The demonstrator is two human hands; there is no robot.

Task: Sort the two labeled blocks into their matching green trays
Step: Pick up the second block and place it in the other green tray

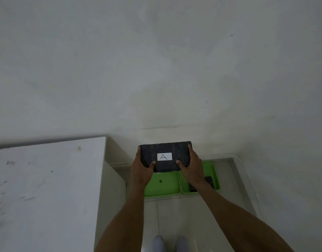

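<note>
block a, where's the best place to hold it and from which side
By its two short ends, one hand from each side, as the left hand and right hand do now. Block A is wide and flat, label up, too broad for one hand.

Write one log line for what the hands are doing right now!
left hand + right hand: holding block A | position: above left green tray | right green tray: dark object inside

text: "A" | handwritten | on: white label | label on: dark block
</note>
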